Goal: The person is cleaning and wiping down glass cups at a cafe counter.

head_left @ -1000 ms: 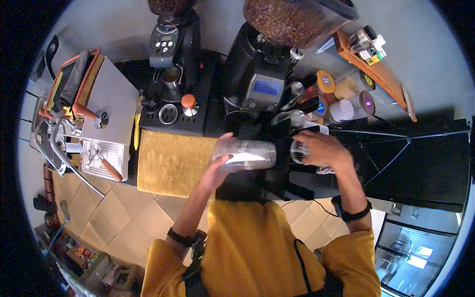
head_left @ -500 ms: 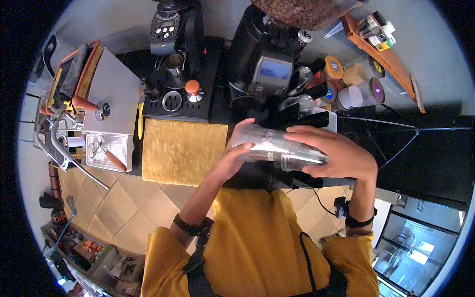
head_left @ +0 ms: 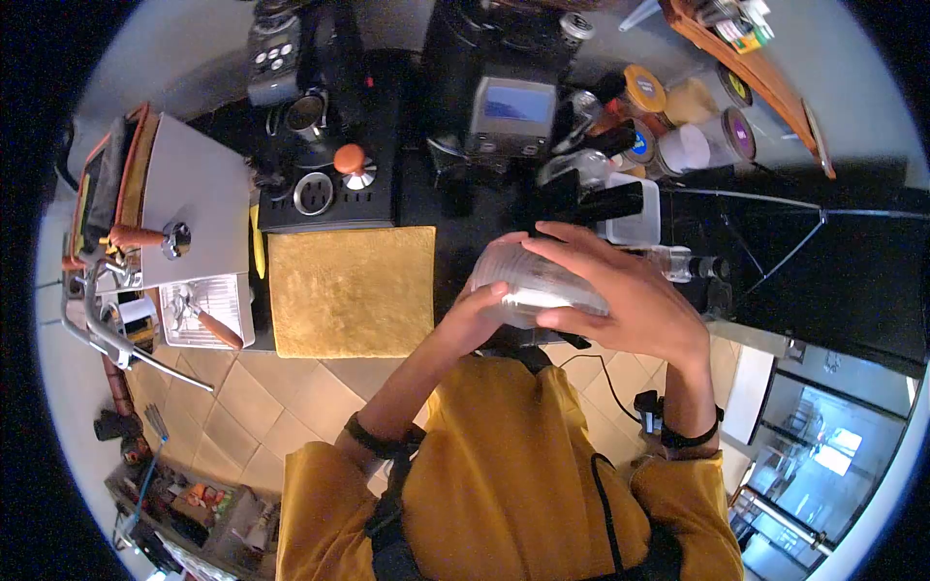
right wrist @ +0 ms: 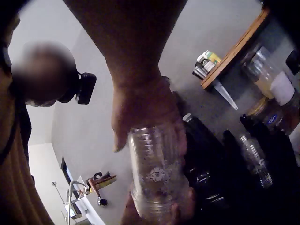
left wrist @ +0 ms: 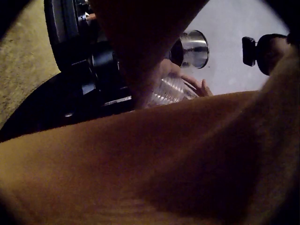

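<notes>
Clear plastic cups (head_left: pixel 547 288), nested in a stack, lie sideways in front of the person's chest. My left hand (head_left: pixel 473 315) grips the left end, its thumb along the near side. Fingers and thumb of my right hand (head_left: pixel 644 302) wrap the right end. In the right wrist view, the stack (right wrist: pixel 157 171) has a pale printed mark on its wall, with the left hand's fingers (right wrist: pixel 180 208) around its lower end. Only a ribbed part of the stack (left wrist: pixel 168 91) shows in the left wrist view, behind the forearm.
A tan cloth mat (head_left: pixel 354 290) lies on the black counter, left of the hands. Behind stand a coffee grinder with a screen (head_left: pixel 513 102) and an orange-topped tamper (head_left: pixel 352 163). Lidded jars (head_left: pixel 693 145) and a white tray (head_left: pixel 644 208) sit to the right. An espresso machine (head_left: pixel 194 194) is at left.
My right hand has left the counter's right side with a clear cup and brought it leftward onto the stack. The two sections now sit closer together. The head view has shifted slightly.
</notes>
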`<state>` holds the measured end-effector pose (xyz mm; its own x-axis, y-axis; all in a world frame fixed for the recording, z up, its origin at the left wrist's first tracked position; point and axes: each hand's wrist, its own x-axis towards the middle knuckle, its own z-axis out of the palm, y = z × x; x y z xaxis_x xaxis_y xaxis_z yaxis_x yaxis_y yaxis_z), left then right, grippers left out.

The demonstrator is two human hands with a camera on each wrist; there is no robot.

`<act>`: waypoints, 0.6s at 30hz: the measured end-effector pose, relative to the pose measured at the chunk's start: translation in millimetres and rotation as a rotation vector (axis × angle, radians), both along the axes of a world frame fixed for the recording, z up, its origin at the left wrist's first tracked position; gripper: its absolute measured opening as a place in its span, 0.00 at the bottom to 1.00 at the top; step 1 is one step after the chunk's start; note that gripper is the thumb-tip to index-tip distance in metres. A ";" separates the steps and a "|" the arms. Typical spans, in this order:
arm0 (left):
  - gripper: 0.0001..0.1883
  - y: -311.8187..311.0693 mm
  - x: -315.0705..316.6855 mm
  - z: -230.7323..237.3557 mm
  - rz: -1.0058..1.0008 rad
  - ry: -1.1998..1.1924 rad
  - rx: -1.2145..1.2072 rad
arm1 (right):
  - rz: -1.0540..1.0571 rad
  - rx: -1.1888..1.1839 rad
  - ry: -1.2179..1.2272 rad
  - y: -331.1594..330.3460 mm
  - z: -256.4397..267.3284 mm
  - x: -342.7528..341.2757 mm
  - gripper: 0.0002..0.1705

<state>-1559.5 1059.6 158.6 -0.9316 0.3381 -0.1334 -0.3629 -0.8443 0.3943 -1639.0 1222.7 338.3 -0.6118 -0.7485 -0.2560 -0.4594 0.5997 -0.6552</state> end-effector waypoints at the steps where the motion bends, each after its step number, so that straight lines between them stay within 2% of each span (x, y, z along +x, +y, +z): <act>1: 0.47 2.2 -0.2 4.3 0.014 0.005 -0.013 | -0.022 -0.005 0.002 11.3 -1.5 2.7 0.47; 3: 0.50 6.1 -0.9 7.6 -0.050 -0.012 -0.019 | -0.097 -0.298 -0.179 28.1 -0.1 9.8 0.56; 4: 0.51 9.2 0.1 14.5 -0.059 0.011 -0.035 | -0.215 -0.305 -0.301 37.8 8.1 18.7 0.67; 5: 0.53 6.0 3.1 20.5 -0.044 0.026 -0.046 | -0.215 -0.306 -0.300 43.0 -0.3 23.2 0.67; 7: 0.55 19.8 6.8 36.4 -0.119 0.028 -0.054 | -0.341 -0.748 -0.518 79.9 -16.0 49.2 0.65; 8: 0.55 20.6 7.0 37.1 -0.114 0.034 -0.050 | -0.376 -0.683 -0.506 81.8 -15.7 51.2 0.71; 9: 0.56 33.2 11.0 42.1 -0.169 0.045 -0.049 | -0.429 -0.705 -0.482 99.7 -20.1 69.9 0.71; 11: 0.55 45.7 14.3 43.8 -0.204 0.060 -0.085 | -0.368 -0.869 -0.498 121.1 -48.2 86.8 0.74; 12: 0.55 58.5 19.4 48.7 -0.255 0.074 -0.111 | -0.443 -0.962 -0.522 129.4 -52.0 111.3 0.77; 17: 0.53 125.3 59.2 61.8 -0.396 0.194 -0.183 | -0.514 -1.081 -0.361 185.4 -74.3 200.5 0.75; 18: 0.53 145.9 63.8 67.3 -0.468 0.200 -0.181 | -0.612 -1.081 -0.307 195.0 -72.1 223.3 0.75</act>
<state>-1495.7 1205.6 225.9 -0.6997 0.7116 -0.0637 -0.5873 -0.5223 0.6183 -1415.8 1417.7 266.3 -0.9530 -0.2814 0.1127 -0.0428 -0.2432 -0.9690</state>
